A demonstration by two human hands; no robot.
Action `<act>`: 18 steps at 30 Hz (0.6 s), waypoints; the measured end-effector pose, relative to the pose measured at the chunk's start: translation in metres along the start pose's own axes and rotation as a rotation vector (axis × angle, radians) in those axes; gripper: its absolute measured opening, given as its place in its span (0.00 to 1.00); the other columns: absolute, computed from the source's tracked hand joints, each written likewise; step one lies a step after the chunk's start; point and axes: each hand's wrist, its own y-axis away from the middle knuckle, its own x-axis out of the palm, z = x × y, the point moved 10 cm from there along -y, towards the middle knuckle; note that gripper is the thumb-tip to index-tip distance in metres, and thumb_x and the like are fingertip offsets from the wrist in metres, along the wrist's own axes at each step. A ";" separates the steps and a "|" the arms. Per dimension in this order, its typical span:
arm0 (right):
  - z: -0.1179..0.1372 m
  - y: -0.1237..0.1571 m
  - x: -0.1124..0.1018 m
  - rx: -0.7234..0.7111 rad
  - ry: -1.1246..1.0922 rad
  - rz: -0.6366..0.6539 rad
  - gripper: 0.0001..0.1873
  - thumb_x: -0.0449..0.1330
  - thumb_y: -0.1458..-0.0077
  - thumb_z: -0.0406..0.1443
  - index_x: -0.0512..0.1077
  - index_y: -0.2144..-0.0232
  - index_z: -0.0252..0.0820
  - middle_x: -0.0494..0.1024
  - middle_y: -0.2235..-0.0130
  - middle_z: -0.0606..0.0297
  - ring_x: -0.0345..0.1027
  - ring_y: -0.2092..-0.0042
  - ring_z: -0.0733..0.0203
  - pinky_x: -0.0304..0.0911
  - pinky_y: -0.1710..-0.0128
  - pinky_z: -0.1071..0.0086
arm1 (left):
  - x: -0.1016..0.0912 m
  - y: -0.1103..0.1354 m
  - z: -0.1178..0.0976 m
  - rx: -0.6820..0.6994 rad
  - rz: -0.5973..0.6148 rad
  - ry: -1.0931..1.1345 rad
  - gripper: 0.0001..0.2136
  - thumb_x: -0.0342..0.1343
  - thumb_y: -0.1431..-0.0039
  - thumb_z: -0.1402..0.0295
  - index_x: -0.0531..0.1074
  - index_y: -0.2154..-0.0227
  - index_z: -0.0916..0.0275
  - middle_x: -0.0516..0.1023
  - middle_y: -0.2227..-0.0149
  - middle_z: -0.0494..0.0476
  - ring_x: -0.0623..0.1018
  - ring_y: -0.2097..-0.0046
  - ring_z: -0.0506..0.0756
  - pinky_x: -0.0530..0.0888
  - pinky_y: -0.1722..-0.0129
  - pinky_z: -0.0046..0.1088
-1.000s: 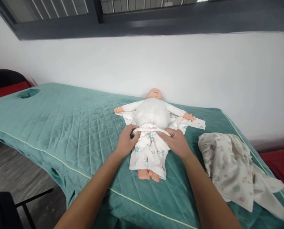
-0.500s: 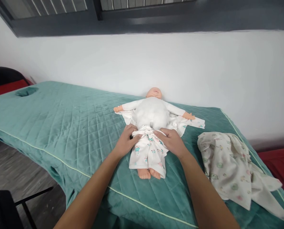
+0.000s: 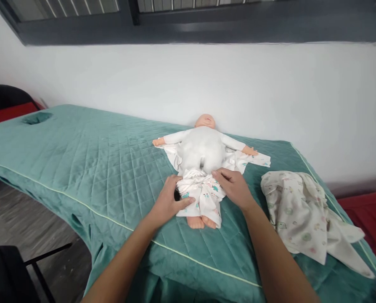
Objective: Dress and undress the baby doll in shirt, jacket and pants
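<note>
Waistband: the gathered top of the printed pants could twist or go lopsided, I judge, if the 2 hands pull unevenly, since they hold at different heights.
Doll: the white-bodied doll could slide along the quilted cover if a tug on tight fabric drags the legs with it; neither hand braces the torso.
Cloth folds: bunched layers could slip from the fingertips, because the bundle looks thick and soft.
Feet: the 2 bare feet could catch in the hems if the legs bend or cross; they poke out just below the fabric.
Pants: they lie around the doll's legs, between the hands, with the crumpled waist below the belly.
Left hand: fingertips at the side of the bunched waist, thumb apart from them and lower, flat on the front; whether the fingers clamp the cloth I cannot tell.
Right hand: thumb and forefinger appear pinched together on the opposite side of the waistband.
Printed top: spread open beneath the doll's torso and arms.
Loose garment: heaped to the right, apart from both hands.
</note>
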 end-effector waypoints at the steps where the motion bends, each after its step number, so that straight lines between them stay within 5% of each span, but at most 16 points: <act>1: 0.002 0.007 0.004 0.008 -0.010 0.035 0.22 0.57 0.38 0.49 0.65 0.78 0.41 0.61 0.76 0.71 0.53 0.71 0.66 0.49 0.71 0.70 | 0.000 -0.001 0.001 -0.005 -0.003 -0.002 0.24 0.64 0.44 0.57 0.65 0.49 0.58 0.69 0.50 0.58 0.69 0.46 0.61 0.66 0.44 0.39; 6: 0.008 0.042 0.026 0.032 -0.106 0.175 0.20 0.58 0.39 0.49 0.67 0.75 0.42 0.62 0.78 0.73 0.53 0.74 0.67 0.50 0.73 0.70 | -0.002 -0.004 -0.001 0.005 -0.005 0.008 0.15 0.60 0.41 0.58 0.68 0.56 0.59 0.71 0.55 0.57 0.70 0.51 0.58 0.67 0.48 0.37; 12: 0.002 0.045 0.025 0.064 -0.157 0.080 0.21 0.58 0.40 0.51 0.68 0.75 0.42 0.62 0.78 0.71 0.54 0.74 0.66 0.50 0.73 0.70 | -0.004 -0.006 0.000 -0.061 -0.029 0.007 0.13 0.60 0.42 0.56 0.70 0.63 0.60 0.72 0.62 0.54 0.71 0.57 0.56 0.69 0.55 0.35; 18: -0.003 0.038 0.019 0.082 -0.152 -0.009 0.24 0.58 0.42 0.53 0.65 0.78 0.43 0.60 0.78 0.71 0.52 0.74 0.65 0.49 0.74 0.70 | -0.001 0.031 0.005 -0.167 -0.062 0.084 0.18 0.62 0.44 0.54 0.68 0.57 0.59 0.74 0.59 0.54 0.73 0.57 0.56 0.71 0.55 0.34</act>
